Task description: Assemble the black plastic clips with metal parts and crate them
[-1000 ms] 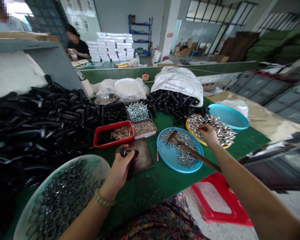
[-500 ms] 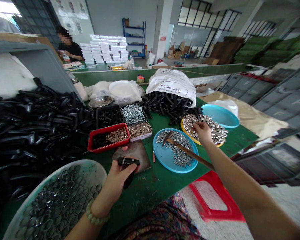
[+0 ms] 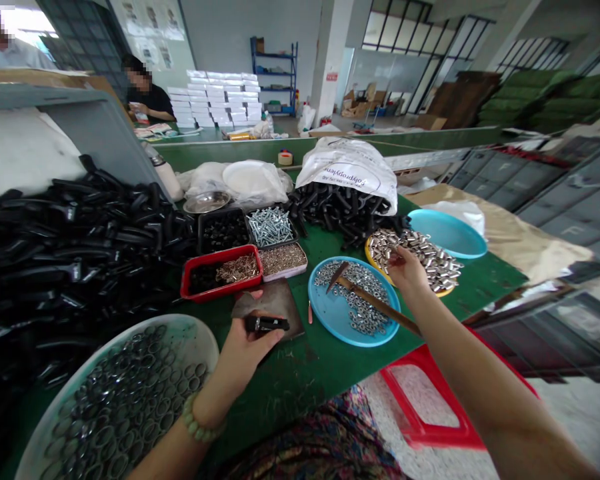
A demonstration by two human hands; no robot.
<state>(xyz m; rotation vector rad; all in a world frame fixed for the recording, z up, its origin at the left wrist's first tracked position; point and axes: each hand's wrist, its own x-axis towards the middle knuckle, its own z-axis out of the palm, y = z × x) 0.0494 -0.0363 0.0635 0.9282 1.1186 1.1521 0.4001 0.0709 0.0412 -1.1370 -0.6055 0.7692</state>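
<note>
My left hand [image 3: 247, 347] is closed around a black plastic handle [image 3: 267, 324], held above a dark metal plate [image 3: 290, 308] on the table. My right hand [image 3: 410, 268] is at the near side of a yellow tray [image 3: 375, 267] heaped with short silvery metal sleeves [image 3: 437, 263]. Its fingers are pinched together over the sleeves; whatever they hold is too small to make out. Left of that hand, a blue tray [image 3: 325, 320] contains small metal nuts. A hammer [image 3: 367, 295] lies across this tray, its wooden handle reaching beneath my right forearm.
Black handles [image 3: 80, 247] are piled at left, behind a white basin [image 3: 205, 330] of metal rings. A red box [image 3: 195, 293] and a container of bolts [image 3: 270, 225] stand mid-table. More black parts spill from a white sack [image 3: 347, 167]. A red stool [image 3: 430, 437] is below.
My right hand has drawn slightly back toward the near edge of the yellow tray. The black handle in my left hand has turned a little. The whole view has shifted slightly.
</note>
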